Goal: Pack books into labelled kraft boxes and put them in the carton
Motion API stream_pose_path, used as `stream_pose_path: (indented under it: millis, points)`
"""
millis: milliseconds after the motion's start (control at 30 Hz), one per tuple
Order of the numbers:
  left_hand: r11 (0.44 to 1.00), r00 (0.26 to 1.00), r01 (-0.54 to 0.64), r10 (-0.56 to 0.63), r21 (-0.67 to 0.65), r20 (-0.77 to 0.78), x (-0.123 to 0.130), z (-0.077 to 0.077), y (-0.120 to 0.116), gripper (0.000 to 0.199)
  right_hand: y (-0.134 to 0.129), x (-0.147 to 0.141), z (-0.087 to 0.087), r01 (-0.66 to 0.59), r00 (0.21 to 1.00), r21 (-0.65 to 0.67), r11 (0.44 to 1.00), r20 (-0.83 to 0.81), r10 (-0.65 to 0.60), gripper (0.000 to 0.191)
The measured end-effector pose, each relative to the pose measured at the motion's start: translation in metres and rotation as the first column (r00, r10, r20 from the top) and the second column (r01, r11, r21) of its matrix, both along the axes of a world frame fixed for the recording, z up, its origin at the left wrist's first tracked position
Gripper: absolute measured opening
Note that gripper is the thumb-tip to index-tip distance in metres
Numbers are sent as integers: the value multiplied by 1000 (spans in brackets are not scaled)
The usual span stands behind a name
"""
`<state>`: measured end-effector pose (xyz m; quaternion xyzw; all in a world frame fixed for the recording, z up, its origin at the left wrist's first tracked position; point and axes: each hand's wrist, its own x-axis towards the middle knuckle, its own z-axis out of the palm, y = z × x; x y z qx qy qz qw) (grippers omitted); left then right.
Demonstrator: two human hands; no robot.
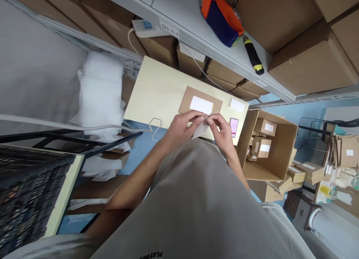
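Note:
Both hands meet over the near edge of a pale yellow table [157, 89]. My left hand [185, 125] pinches a small whitish sheet [200, 130] between thumb and fingers. On the other side, my right hand [220, 127] grips the same sheet at its upper corner, fingertips close to those of my left hand. Just beyond them a flat brown cardboard piece [186, 98] lies on the table, with a white label [201, 104] on it. A phone [233, 127] with a lit pink screen rests to the right of my right hand.
An open carton [283, 150] holding small labelled boxes stands right of the table. A shelf [193, 29] with a cutter [253, 55] and an orange-blue holder [221, 19] overhangs the far side. A black crate [28, 191] and white cable [84, 127] are at left.

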<state>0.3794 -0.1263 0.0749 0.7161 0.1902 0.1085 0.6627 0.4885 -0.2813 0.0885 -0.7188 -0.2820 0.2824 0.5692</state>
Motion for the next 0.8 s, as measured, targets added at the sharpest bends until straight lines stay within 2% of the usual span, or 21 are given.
stream_pose_path:
  millis: [267, 433, 600, 800]
  points:
    - [998, 998, -66, 66, 1, 2, -8, 2, 11, 48, 19, 0, 0, -31, 999, 22, 999, 14, 30, 28]
    - [996, 994, -83, 80, 30, 73, -10, 8, 16, 43, 29, -1, 4, -23, 1000, 28, 999, 21, 22, 22]
    - [987, 988, -116, 103, 110, 119, -10, 14, 18, 39, 30, -1, 12, -2, 1000, 16, 1000, 23, 2, 18]
    - [980, 986, -88, 60, 179, 156, -8, 18, 20, 36, 28, 0, 18, 29, 999, 29, 999, 41, -30, 18]
